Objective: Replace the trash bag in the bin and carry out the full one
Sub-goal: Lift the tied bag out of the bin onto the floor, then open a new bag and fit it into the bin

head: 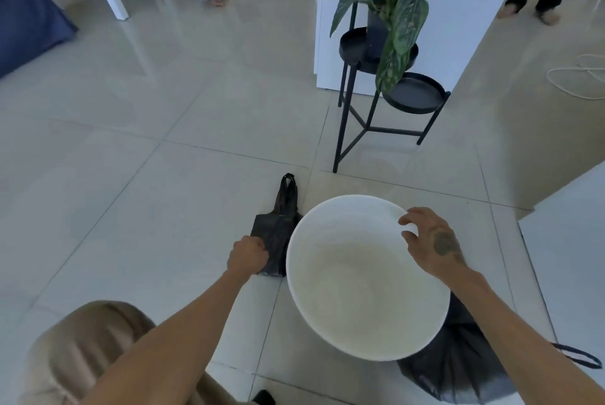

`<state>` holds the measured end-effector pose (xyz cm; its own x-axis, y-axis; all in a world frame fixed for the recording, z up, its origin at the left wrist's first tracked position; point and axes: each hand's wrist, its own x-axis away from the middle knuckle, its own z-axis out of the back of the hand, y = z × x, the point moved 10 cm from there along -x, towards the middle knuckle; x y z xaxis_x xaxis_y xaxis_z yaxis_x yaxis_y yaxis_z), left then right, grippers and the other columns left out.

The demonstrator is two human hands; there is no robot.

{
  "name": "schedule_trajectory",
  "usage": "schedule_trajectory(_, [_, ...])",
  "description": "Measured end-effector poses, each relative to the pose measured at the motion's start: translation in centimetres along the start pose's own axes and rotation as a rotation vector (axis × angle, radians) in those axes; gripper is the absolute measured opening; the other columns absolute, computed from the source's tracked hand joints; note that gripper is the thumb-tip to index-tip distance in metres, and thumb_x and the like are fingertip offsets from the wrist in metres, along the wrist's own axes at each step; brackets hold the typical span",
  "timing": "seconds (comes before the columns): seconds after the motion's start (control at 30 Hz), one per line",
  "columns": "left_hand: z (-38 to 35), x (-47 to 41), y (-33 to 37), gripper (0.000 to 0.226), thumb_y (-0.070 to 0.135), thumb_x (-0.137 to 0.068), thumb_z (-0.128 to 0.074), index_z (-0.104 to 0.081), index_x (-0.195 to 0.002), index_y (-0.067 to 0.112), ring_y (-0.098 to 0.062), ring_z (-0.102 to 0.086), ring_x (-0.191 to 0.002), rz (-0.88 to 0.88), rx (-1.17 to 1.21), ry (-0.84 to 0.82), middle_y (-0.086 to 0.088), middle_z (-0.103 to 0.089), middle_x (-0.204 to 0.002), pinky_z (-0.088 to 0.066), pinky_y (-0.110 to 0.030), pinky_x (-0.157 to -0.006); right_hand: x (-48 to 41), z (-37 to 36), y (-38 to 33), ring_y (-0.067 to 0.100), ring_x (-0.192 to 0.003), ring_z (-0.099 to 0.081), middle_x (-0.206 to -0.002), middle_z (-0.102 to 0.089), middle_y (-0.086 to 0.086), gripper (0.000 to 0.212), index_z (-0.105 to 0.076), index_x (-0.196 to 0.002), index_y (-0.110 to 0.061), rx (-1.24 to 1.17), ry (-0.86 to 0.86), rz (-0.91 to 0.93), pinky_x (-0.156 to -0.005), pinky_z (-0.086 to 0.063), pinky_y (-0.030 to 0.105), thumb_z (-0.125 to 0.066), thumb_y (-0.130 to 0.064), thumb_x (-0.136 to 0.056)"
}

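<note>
On the pale tiled floor (163, 175), short of a black plant stand (343, 116), the white bin (357, 280) stands upright with no liner in it, its bare inside showing down to the base. Its thin, smooth wall suggests it is light and stiff and may skate on the tiles if nudged, so it wants steadying at the rim. At its near right side sits the full bag (458, 365), black, bulging and gathered at the neck, partly hidden by the bin and the right forearm. It looks soft and saggy, is probably the heaviest item, and its thin film could tear. The loop handle (579, 360) lying out to the right seems the place to take hold. Just left of the bin lies the fresh bag (276, 228), flat and folded, its handles (288, 188) pointing away from the person. It should be almost weightless, slippery and clingy, best pinched at one edge and shaken open. The left hand (247, 255) reaches forward on a nearly straight arm, fingers curled tight round the near end of the fresh bag. The right hand (432, 247) is over the bin's far right rim, fingers spread and loosely bent, holding nothing; whether the fingertips touch the rim cannot be told
</note>
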<state>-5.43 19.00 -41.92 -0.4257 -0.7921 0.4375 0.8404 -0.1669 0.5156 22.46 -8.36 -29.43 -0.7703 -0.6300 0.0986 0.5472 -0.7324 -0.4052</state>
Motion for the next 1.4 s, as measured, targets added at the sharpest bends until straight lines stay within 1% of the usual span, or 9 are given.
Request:
schedule_trajectory(0.13, [-3.6, -1.2, -1.6, 0.02, 0.005, -0.084, -0.055, -0.049, -0.065, 0.009, -0.02, -0.053, -0.068, -0.006, -0.081, -0.064, -0.006, -0.056, -0.072, -0.04, -0.023, -0.057, -0.3, -0.3, 0.4, 0.028, -0.12, -0.056, -0.135, -0.06, 0.005, 0.021, -0.068, -0.116, -0.013, -0.067, 0.042, -0.036, -0.096, -0.044, 0.032, -0.061, -0.011, -0.096])
schedule_trajectory(0.3, [-7.0, -1.4, -0.5, 0.008, 0.01, -0.089, -0.056, -0.062, -0.086, 0.006, -0.03, -0.06, -0.087, -0.225, -0.317, -0.091, -0.012, -0.061, -0.092, -0.052, -0.039, -0.071, 0.3, 0.1, -0.5, 0.033, -0.117, -0.058, -0.129, -0.064, 0.009, 0.021, -0.069, -0.113, -0.007, -0.105, 0.092, -0.002, -0.096, -0.048, 0.038, -0.064, -0.007, -0.093])
schedule_trajectory(0.43, [-8.9, -1.6, -1.0, 0.033, 0.02, -0.09, -0.059, -0.057, -0.121, 0.008, -0.037, -0.059, -0.107, -0.235, -0.424, -0.138, -0.015, -0.059, -0.115, -0.054, -0.049, -0.085, 0.3, 0.1, -0.5, 0.033, -0.114, -0.06, -0.127, -0.065, 0.008, 0.021, -0.068, -0.113, -0.008, -0.101, 0.102, 0.0, -0.094, -0.052, 0.041, -0.065, -0.007, -0.093])
schedule_trajectory(0.53, [-10.0, -1.8, -2.4, 0.048, 0.025, -0.09, -0.06, -0.047, -0.134, 0.009, -0.036, -0.053, -0.117, -0.177, -0.466, -0.162, -0.014, -0.053, -0.127, -0.052, -0.049, -0.09, 0.4, 0.0, -0.3, 0.033, -0.111, -0.062, -0.127, -0.065, 0.007, 0.022, -0.068, -0.113, -0.01, -0.097, 0.118, 0.006, -0.09, -0.053, 0.043, -0.067, -0.007, -0.091])
schedule_trajectory(0.83, [-10.6, -1.6, -3.5, 0.032, 0.01, -0.091, -0.059, -0.053, -0.122, 0.011, -0.028, -0.054, -0.108, -0.197, -0.582, -0.046, -0.009, -0.056, -0.119, -0.055, -0.035, -0.079, 1.5, -0.2, -0.5, 0.035, -0.113, -0.063, -0.133, -0.063, 0.008, 0.029, -0.066, -0.117, -0.009, -0.058, 0.139, 0.019, -0.09, -0.052, 0.042, -0.07, -0.006, -0.089])
schedule_trajectory(0.97, [-7.6, -1.8, -4.0, 0.011, 0.007, -0.09, -0.057, -0.054, -0.1, 0.01, -0.026, -0.062, -0.085, -0.083, -0.378, -0.006, -0.009, -0.064, -0.098, -0.052, -0.036, -0.066, 2.0, -0.6, 0.1, 0.034, -0.119, -0.06, -0.138, -0.06, 0.008, 0.03, -0.066, -0.12, -0.009, -0.058, 0.108, -0.011, -0.096, -0.05, 0.043, -0.069, -0.006, -0.09])
schedule_trajectory(1.13, [0.6, -0.3, -3.2, 0.011, -0.001, -0.085, -0.052, -0.055, -0.09, 0.008, -0.026, -0.058, -0.067, 0.063, 0.085, 0.227, -0.007, -0.06, -0.078, -0.043, -0.028, -0.051, 3.6, -0.5, -0.3, 0.035, -0.115, -0.063, -0.136, -0.062, 0.009, 0.027, -0.065, -0.119, -0.009, -0.086, 0.131, -0.037, -0.096, -0.051, 0.044, -0.067, -0.008, -0.092])
schedule_trajectory(1.3, [10.0, 3.9, 2.3, 0.021, -0.007, -0.081, -0.043, -0.058, -0.086, 0.007, -0.026, -0.053, -0.06, -0.096, 0.336, 0.408, -0.008, -0.06, -0.07, -0.039, -0.026, -0.049, 4.7, -1.4, -1.0, 0.032, -0.12, -0.061, -0.141, -0.059, 0.006, 0.029, -0.065, -0.121, -0.011, -0.063, 0.068, -0.052, -0.098, -0.051, 0.042, -0.066, -0.013, -0.093])
schedule_trajectory(1.4, [14.5, 7.8, 6.5, 0.025, -0.006, -0.082, -0.046, -0.062, -0.088, 0.013, -0.018, -0.052, -0.058, -0.279, 0.436, 0.46, -0.004, -0.063, -0.069, -0.041, -0.026, -0.05, 4.5, -1.2, -2.2, 0.026, -0.141, -0.041, -0.154, -0.046, 0.005, 0.031, -0.064, -0.124, -0.014, 0.034, -0.02, -0.034, -0.112, -0.037, 0.038, -0.065, -0.023, -0.095])
